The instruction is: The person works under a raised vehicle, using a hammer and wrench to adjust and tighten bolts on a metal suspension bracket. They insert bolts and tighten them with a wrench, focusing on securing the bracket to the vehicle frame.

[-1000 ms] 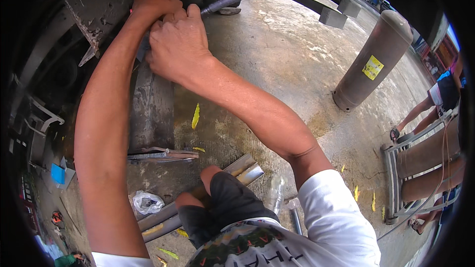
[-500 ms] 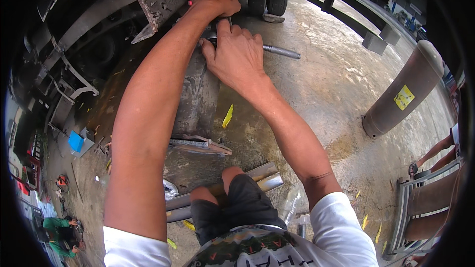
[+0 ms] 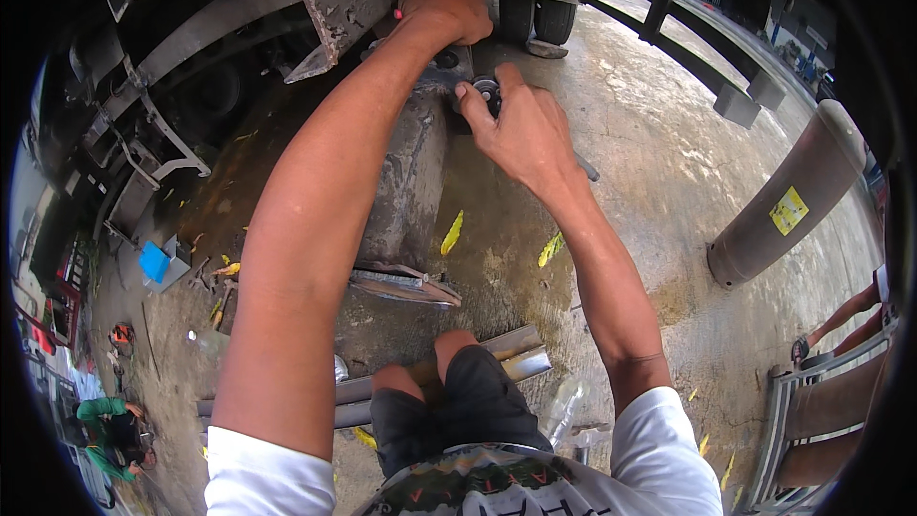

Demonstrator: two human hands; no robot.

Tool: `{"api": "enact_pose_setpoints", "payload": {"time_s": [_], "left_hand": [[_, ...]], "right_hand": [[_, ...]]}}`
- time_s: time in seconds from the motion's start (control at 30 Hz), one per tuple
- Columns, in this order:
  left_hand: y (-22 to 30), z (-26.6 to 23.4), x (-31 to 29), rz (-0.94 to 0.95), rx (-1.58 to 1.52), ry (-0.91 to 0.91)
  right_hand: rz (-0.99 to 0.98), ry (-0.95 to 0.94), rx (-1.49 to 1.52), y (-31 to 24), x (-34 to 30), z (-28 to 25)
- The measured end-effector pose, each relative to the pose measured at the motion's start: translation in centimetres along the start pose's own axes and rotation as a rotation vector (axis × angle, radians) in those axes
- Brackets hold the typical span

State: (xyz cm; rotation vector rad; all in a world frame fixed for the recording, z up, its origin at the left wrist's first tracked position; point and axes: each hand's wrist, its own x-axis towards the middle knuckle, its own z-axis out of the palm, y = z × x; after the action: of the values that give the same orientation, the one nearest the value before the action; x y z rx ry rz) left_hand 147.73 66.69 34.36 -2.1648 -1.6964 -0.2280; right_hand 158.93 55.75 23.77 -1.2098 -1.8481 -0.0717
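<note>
- My left hand [image 3: 441, 11] is up against the underside of the vehicle frame [image 3: 239, 19], fingers curled shut around something there — what exactly they grip I cannot tell, my own knuckles cover it.
- My right hand [image 3: 521, 129] sits just below and to the right of the left one, its fingers [image 3: 475, 100] pinched narrow around a small round metal part [image 3: 489, 89], dark with a paler ring, which looks like a nut or bearing on a bolt.
- A thin steel rod [image 3: 586, 168] pokes out from under my right palm, so that hand seems to be carrying a tool as well.
- I'd judge the round part stiff, heavy for its size and likely greasy — best pinched by its rim, thumb against two fingertips, as it could slip.
- Right beneath both hands stands a tall grey block [image 3: 406, 191], rough and stained like cast concrete or rusted steel; it looks far too heavy to shift by hand.
- Nearer my knees, well below the fingers, lie a flat rusty plate [image 3: 401, 284] and a pair of steel channels [image 3: 516, 352], hard-edged and dull.
- The concrete floor [image 3: 659, 162] is wet and blotchy, with yellow scraps [image 3: 452, 232] scattered on it.
- Far off to the right of my right hand leans a brown gas cylinder [image 3: 788, 196], smooth and round.
</note>
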Motion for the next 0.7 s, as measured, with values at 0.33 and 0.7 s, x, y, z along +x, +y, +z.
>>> {"api": "enact_pose_setpoints", "payload": {"time_s": [0.33, 0.7], "left_hand": [[0.4, 0.0, 0.5, 0.025, 0.026, -0.042], [0.2, -0.5, -0.6, 0.017, -0.028, -0.036]], "right_hand": [[-0.454, 0.06, -0.23, -0.2, 1.9, 0.5], [-0.494, -0.109, -0.384, -1.7, 3.7, -0.5]]}}
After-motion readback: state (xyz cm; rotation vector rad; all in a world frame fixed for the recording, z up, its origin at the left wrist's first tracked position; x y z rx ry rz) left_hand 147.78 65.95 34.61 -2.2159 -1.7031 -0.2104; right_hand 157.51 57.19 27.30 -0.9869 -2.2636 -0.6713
